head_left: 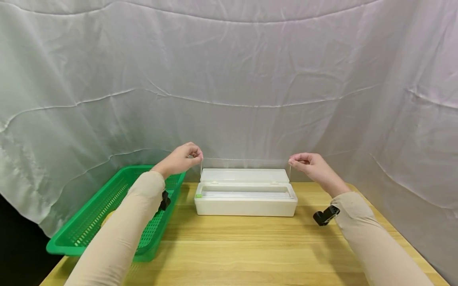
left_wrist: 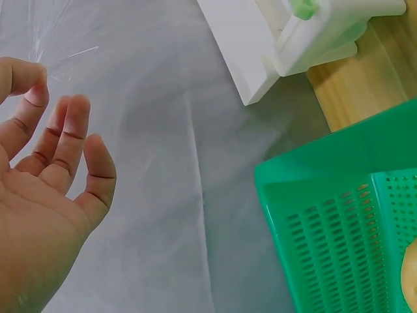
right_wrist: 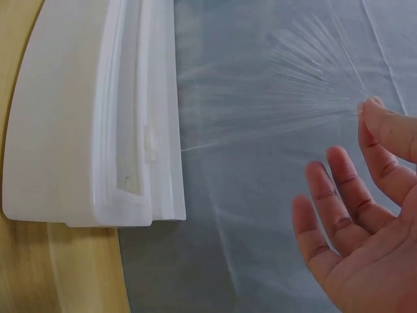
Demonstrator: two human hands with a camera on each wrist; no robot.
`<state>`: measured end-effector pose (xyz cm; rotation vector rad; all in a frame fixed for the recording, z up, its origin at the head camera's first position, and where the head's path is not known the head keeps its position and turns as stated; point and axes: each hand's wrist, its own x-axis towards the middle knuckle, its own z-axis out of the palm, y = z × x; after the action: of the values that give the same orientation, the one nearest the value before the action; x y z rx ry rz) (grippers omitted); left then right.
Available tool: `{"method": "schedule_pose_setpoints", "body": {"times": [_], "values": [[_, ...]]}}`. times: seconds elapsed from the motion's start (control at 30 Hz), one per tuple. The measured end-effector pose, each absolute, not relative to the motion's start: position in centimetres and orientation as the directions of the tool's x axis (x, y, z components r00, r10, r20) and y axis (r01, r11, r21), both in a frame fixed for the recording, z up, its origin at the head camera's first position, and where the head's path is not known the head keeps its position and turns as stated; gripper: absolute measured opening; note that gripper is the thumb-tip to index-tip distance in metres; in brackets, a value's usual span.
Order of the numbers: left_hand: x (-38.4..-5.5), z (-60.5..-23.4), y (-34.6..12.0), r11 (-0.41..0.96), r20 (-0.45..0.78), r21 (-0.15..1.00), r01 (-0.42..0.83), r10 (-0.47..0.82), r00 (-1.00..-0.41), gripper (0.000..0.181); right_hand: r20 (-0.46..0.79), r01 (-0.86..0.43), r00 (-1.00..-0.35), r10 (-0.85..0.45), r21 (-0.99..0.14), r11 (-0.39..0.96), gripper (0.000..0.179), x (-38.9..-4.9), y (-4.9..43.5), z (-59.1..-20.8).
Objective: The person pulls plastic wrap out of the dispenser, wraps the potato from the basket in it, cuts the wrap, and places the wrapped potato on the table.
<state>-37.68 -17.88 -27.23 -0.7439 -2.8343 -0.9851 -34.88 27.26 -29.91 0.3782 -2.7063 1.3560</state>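
A sheet of clear cling film [right_wrist: 313, 88] stretches between the two hands above the back of a long white cling film dispenser [head_left: 245, 207]. My left hand [head_left: 181, 159] pinches one upper corner between thumb and index finger; its other fingers are spread loosely in the left wrist view. At the opposite corner, my right hand [head_left: 315, 166] pinches the film the same way, and creases fan out from its fingertips in the right wrist view. The dispenser's lid [head_left: 244, 175] is tipped back, and a green slider [head_left: 198, 196] shows at its left end.
A green plastic basket [head_left: 156, 240] stands on the left of the wooden table [head_left: 229, 254], under the left forearm. Something round and yellowish [left_wrist: 410, 277] lies in it. Grey cloth [head_left: 229, 71] hangs behind the table and along its right side.
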Motion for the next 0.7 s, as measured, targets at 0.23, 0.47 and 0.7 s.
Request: {"method": "schedule_pose_setpoints", "body": {"times": [0.23,0.47,0.7], "values": [[-37.8,-26.9,-17.7,0.672,0.233,0.571,0.472,0.418,-0.878,0.016,0.211,-0.278,-0.96,-0.183,-0.797,0.537,0.042,-34.9,27.2,-29.4],[-37.8,-26.6,-17.7,0.671,0.239,0.586,0.454,0.392,-0.888,0.017,0.219,-0.288,-0.956,-0.193,-0.815,0.502,0.037,-35.0,27.1,-28.9],[-37.8,-26.3,-17.6,0.658,0.249,0.601,0.453,0.385,-0.889,0.018,0.238,-0.301,-0.953,-0.187,-0.818,0.491,0.037,-35.2,27.2,-28.5]]}}
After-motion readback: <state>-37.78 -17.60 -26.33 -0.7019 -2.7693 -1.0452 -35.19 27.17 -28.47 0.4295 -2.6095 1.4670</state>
